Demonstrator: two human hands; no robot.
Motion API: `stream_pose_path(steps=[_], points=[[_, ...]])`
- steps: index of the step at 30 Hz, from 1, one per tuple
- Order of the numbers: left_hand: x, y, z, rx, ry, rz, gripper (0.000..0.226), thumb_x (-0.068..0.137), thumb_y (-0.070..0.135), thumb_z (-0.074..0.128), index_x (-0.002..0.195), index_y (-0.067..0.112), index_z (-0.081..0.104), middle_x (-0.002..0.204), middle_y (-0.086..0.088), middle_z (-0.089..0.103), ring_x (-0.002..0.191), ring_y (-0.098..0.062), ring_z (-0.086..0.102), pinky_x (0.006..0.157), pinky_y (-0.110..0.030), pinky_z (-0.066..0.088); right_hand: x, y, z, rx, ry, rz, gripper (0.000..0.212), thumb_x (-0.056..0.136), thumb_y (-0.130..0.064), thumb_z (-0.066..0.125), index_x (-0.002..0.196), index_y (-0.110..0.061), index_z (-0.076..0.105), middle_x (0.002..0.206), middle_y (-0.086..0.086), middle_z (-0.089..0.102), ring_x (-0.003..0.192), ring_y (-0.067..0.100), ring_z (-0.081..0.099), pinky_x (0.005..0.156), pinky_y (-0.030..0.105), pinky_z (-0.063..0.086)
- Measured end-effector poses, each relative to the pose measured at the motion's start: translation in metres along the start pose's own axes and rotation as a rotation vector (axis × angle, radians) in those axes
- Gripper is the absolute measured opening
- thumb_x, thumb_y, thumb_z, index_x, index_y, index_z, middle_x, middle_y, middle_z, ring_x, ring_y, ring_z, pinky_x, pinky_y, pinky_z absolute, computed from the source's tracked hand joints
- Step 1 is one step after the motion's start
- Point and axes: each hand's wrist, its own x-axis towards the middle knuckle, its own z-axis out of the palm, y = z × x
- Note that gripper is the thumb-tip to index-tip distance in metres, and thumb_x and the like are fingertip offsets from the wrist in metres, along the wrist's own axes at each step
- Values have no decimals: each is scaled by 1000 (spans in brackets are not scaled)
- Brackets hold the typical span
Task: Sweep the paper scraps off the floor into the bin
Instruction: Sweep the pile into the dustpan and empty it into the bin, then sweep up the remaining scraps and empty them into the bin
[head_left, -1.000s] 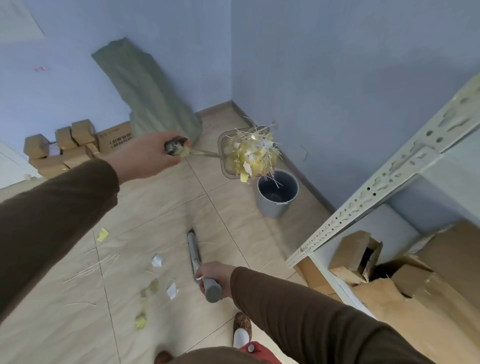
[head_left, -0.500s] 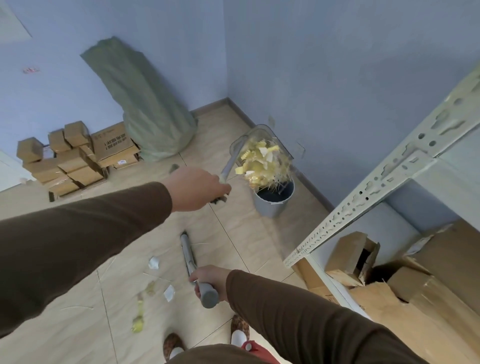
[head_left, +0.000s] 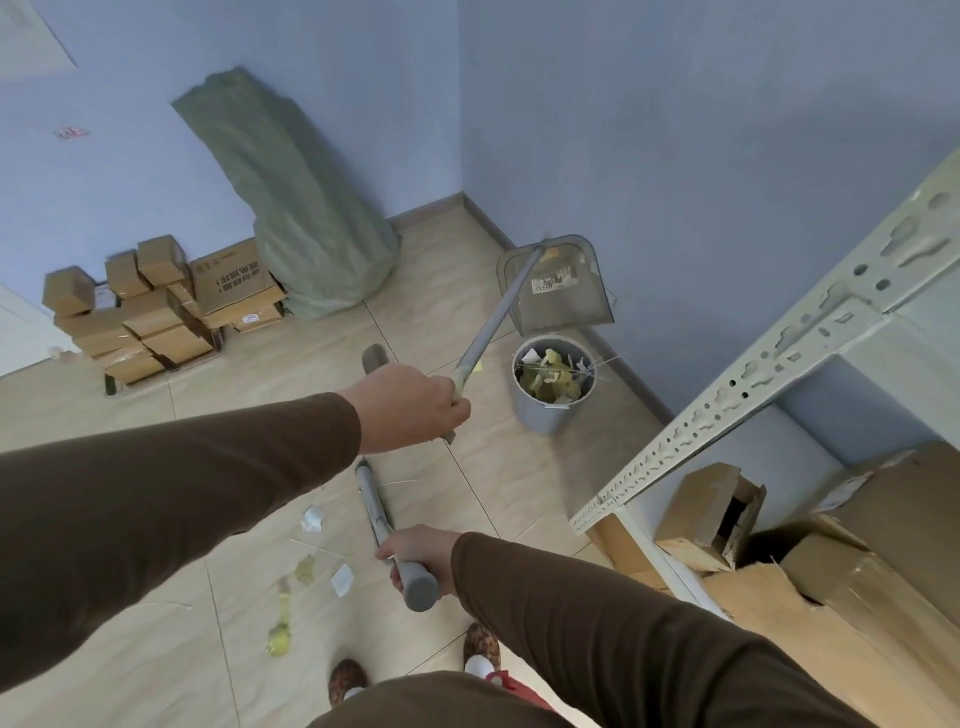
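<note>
beige tiled floor (head_left: 519, 467) with paper scraps (head_left: 311, 519), bin (head_left: 545, 415), cardboard boxes (head_left: 156, 312), green sack (head_left: 311, 260)

Left hand (head_left: 410, 408) raised forward in a closed grip, right hand (head_left: 423, 558) low, fingers curled, both arms extended

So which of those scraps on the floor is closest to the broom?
The white scrap just left of the broom handle; the other white one and the yellow bits lie farther left.
</note>
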Motion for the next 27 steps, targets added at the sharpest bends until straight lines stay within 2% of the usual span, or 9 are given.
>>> stream_pose_path(steps=[4, 6, 11, 13, 15, 17, 21, 24, 27], points=[[-11, -8, 1, -43, 33, -57, 45, 93, 3, 54, 134, 12, 38, 93, -9, 43, 51, -21, 48, 41, -32, 36, -5, -3, 1, -19, -1, -11, 41, 90, -28, 58, 128, -13, 53, 77, 0, 58, 67, 11, 52, 68, 23, 46], [-22, -14, 2, -71, 61, -90, 47, 93, 6, 57, 134, 17, 37, 98, -7, 51, 55, -22, 54, 43, -33, 44, -7, -4, -1, -16, -16, -18, 37, 90, -28, 58, 124, -13, 53, 78, 0, 58, 67, 11, 53, 71, 24, 46], [-51, -36, 16, -232, 164, -271, 45, 95, 11, 51, 131, 33, 36, 93, 4, 55, 57, -14, 53, 46, -34, 51, -19, -11, -8, 8, -68, -11, 38, 85, -30, 64, 117, -13, 54, 77, 1, 61, 64, 8, 56, 65, 22, 49], [-64, -49, 21, -327, 204, -346, 43, 96, 15, 51, 132, 37, 40, 93, 7, 59, 62, -13, 55, 50, -33, 53, -31, -16, -14, 37, -93, 1, 26, 88, -28, 63, 107, -11, 55, 67, 1, 61, 56, 6, 56, 59, 19, 49], [-77, -67, 25, -445, 244, -437, 43, 96, 17, 51, 134, 36, 46, 99, 7, 67, 71, -13, 58, 55, -27, 47, -47, -23, -20, 90, -125, 13, 19, 91, -26, 61, 96, -9, 54, 62, 2, 57, 51, 8, 53, 51, 17, 48], [-86, -89, 33, -569, 284, -540, 40, 97, 19, 53, 135, 34, 52, 104, 3, 71, 81, -18, 61, 64, -29, 45, -59, -31, -26, 138, -141, 22, 20, 93, -26, 60, 98, -8, 53, 63, 2, 52, 46, 6, 50, 40, 16, 46], [-99, -130, 63, -774, 357, -705, 33, 95, 22, 57, 127, 27, 61, 103, -3, 72, 87, -24, 63, 77, -35, 51, -71, -47, -35, -114, -68, -6, 22, 95, -31, 59, 105, -13, 51, 70, 5, 52, 42, 5, 46, 36, 15, 42], [-109, -159, 94, -895, 368, -836, 31, 92, 21, 60, 122, 18, 65, 103, -9, 71, 92, -31, 64, 83, -41, 53, -77, -59, -47, -329, 17, -29, 31, 95, -32, 57, 121, -16, 51, 73, 5, 56, 42, 7, 44, 35, 17, 39], [-121, -188, 137, -965, 321, -951, 22, 90, 24, 60, 109, 14, 67, 99, -11, 71, 89, -32, 65, 81, -46, 56, -73, -75, -60, -444, 71, -43, 40, 92, -34, 59, 127, -16, 51, 79, 7, 61, 40, 8, 47, 38, 17, 40]])
